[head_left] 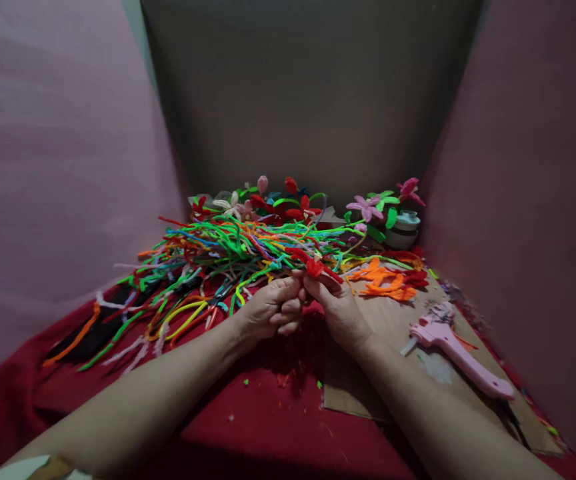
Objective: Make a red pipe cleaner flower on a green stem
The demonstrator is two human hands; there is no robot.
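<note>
A red pipe-cleaner flower (314, 267) with a small pale centre is held up in front of me, its petals spread to both sides. My right hand (341, 310) pinches it from below with the thumb and fingers. My left hand (277, 308) is closed against the flower's underside, its thumb and forefinger pressed together and the other fingers curled. The fingertips of both hands meet there and hide what lies between them. Just behind the hands lies a big heap of loose pipe cleaners (241, 243) in many colours.
A pink glue gun (461, 353) lies on a brown board (353, 393) at the right. Orange pipe-cleaner petals (385, 280) lie behind it. Finished flowers (365, 207) stand at the back near a white pot (402, 233). Red cloth (248, 427) covers the table between pink side walls.
</note>
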